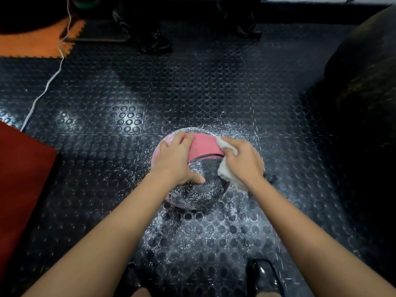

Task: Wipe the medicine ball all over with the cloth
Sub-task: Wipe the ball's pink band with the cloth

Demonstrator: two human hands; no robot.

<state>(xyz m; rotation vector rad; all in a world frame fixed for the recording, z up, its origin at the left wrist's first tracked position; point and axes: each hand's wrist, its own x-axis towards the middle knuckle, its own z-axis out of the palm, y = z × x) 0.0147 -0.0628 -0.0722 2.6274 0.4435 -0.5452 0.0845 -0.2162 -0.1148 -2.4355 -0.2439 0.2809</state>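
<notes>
**Powder on the near panel, cloth working the right flank**

Powder was what I judged the stroke by. The round pink-and-grey textured medicine ball (pixel 201 166) sat on the black studded rubber floor mat (pixel 111 97), straight ahead of me between both arms, and its grey lower panel was thick with white specks while the pink band on top looked clean. To do this pass well, I reckoned the white folded cloth (pixel 227 168) had to be pressed flat and drawn in overlapping strokes down that dusty grey panel, with the ball turned a little after each pass so the underside against the mat was not skipped — and the cloth refolded once its face loaded up, or it would only smear powder back on.

My left hand (pixel 175 161) lay spread over the ball's upper left, fingers straight and reaching toward the far side, thumb hooked down onto the grey panel — steadying, not wiping. My right hand (pixel 244 161) was curled round the cloth, gripping it and holding it against the ball's right side; cloth stuck out above the knuckles and below the wrist. Both forearms ran in low and nearly straight from the bottom corners of the head view.

White dust also ringed the mat around the ball, so I expected rolling it to pick some up again.
</notes>
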